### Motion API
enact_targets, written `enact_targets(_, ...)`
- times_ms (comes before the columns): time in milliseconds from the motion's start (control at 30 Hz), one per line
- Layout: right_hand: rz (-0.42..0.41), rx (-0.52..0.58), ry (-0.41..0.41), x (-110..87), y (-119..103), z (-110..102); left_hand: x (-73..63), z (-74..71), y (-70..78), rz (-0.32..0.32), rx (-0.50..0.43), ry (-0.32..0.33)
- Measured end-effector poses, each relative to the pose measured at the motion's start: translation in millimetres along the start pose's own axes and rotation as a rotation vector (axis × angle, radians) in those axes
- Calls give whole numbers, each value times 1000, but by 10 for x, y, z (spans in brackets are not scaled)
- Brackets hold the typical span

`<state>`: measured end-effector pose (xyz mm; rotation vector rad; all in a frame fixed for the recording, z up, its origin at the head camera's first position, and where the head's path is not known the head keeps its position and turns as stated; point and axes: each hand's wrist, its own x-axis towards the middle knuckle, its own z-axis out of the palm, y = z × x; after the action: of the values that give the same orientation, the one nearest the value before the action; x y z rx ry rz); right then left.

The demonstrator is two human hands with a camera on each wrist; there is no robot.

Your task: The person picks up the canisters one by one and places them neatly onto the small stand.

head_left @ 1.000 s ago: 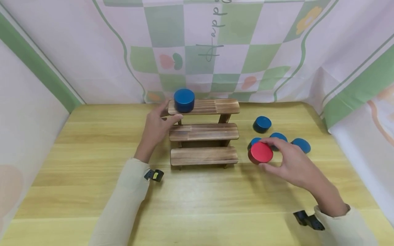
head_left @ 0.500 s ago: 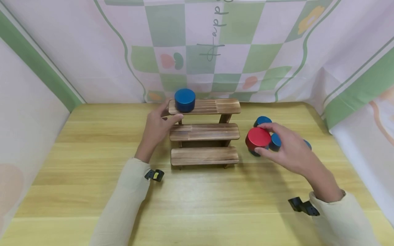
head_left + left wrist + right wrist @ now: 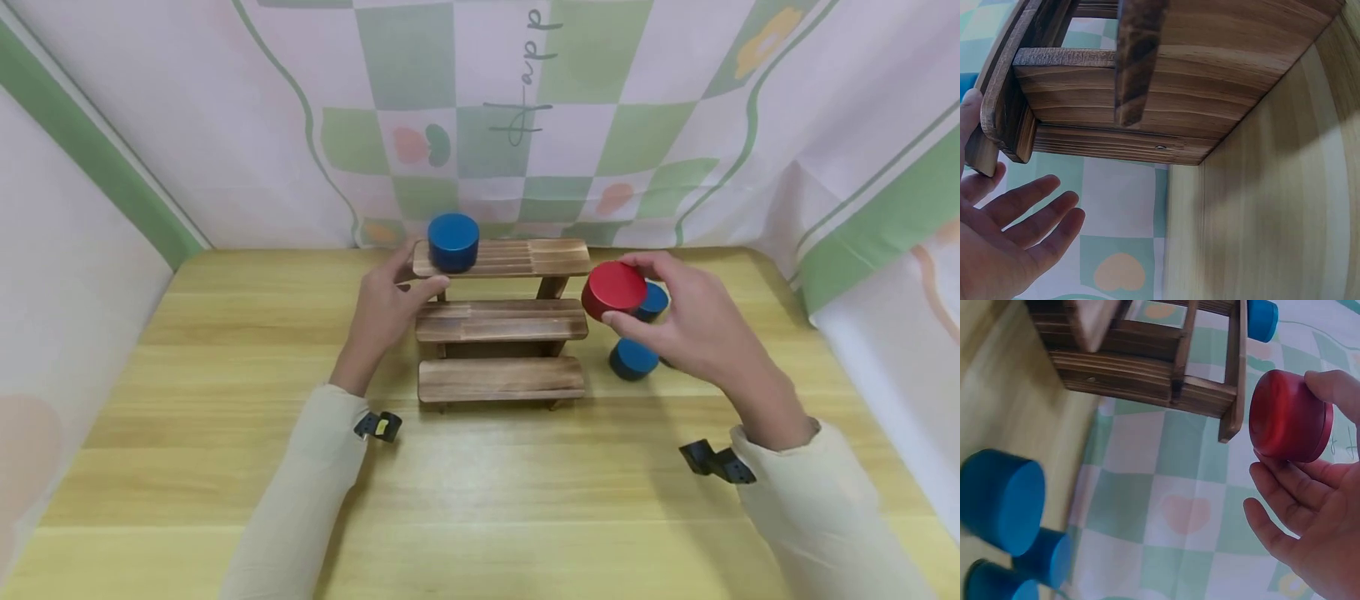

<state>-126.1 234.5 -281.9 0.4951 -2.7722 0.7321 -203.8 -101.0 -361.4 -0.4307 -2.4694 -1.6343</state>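
Observation:
My right hand pinches a round red tin between thumb and fingers. It holds the tin in the air just right of the top step of a three-step wooden stand. In the right wrist view the red tin hangs beside the end of the stand's top board. My left hand holds the left end of that top board, thumb in front and index finger behind. Its other fingers are spread loosely in the left wrist view. A blue tin sits on the left of the top step, beside my left hand.
On the table right of the stand stand several blue tins, among them a near one and one farther back; my right hand partly hides them. A patterned curtain hangs close behind the stand.
My right hand has carried the red tin away from me and slightly left, from above the blue tins to beside the top step. My left hand has stayed at the board's end.

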Motion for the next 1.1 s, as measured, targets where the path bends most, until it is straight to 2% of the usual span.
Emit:
enact_targets(300, -1, 41, -22, 285, -93, 5, -16, -12, -28, 3, -1, 17)
enact_targets(667, -23, 65, -27, 516, -95, 15, 9, 3, -25, 11, 0, 9)
enact_targets(1100, 55, 62, -88, 657, -172, 83, 9, 31, 29, 2, 10, -2)
